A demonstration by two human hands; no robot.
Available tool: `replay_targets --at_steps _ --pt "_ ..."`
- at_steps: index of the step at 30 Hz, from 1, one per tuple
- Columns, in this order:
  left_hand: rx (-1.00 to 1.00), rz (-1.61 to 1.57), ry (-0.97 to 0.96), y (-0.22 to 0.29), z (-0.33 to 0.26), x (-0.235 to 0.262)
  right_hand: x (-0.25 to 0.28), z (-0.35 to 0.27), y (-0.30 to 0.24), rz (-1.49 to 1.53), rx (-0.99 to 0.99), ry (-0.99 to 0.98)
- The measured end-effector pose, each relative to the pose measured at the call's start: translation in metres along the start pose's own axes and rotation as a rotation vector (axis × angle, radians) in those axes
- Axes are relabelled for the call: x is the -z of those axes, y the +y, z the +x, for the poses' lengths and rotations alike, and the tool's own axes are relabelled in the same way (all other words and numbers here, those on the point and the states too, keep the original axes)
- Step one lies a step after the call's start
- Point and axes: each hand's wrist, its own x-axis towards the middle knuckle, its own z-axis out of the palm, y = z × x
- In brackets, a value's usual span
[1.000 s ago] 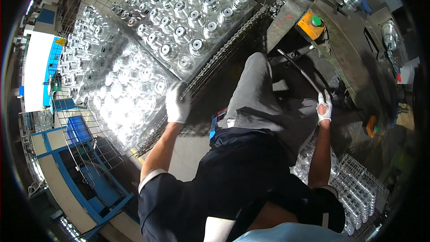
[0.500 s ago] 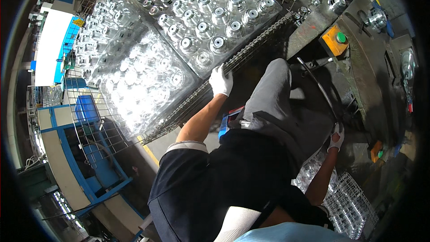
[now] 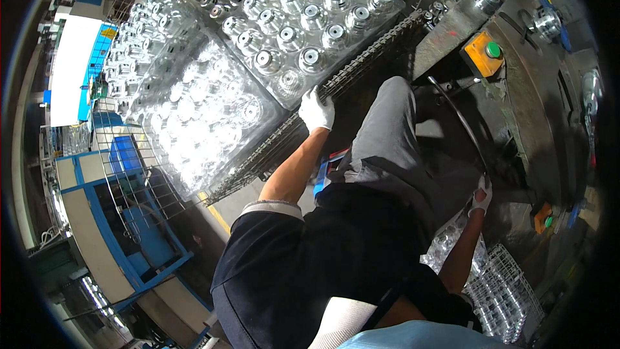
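Wire crate [image 3: 361,64] rim in left hand [image 3: 316,110] grip; right hand [image 3: 480,195] closed on dark hose [image 3: 462,123]; factory floor.

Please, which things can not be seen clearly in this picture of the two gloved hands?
- Head view: the left hand rests on the wire cage edge; its fingertips curl out of sight.
- What the right hand grips: too dark to tell.
- Lower wire basket: partly cut by the picture's rim and the arm.
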Motion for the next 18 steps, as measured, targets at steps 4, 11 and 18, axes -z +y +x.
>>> replay_targets --at_steps 4,11,18 --pt "-0.014 0.04 0.024 0.002 0.001 -0.001 0.003 -0.003 0.005 -0.065 0.225 0.003" --pt "-0.027 0.19 -0.129 0.017 -0.005 0.001 0.017 -0.007 -0.019 0.031 0.124 0.118" --pt "-0.109 0.166 -0.082 0.015 -0.011 0.001 0.034 -0.054 -0.141 -0.046 0.378 0.283"
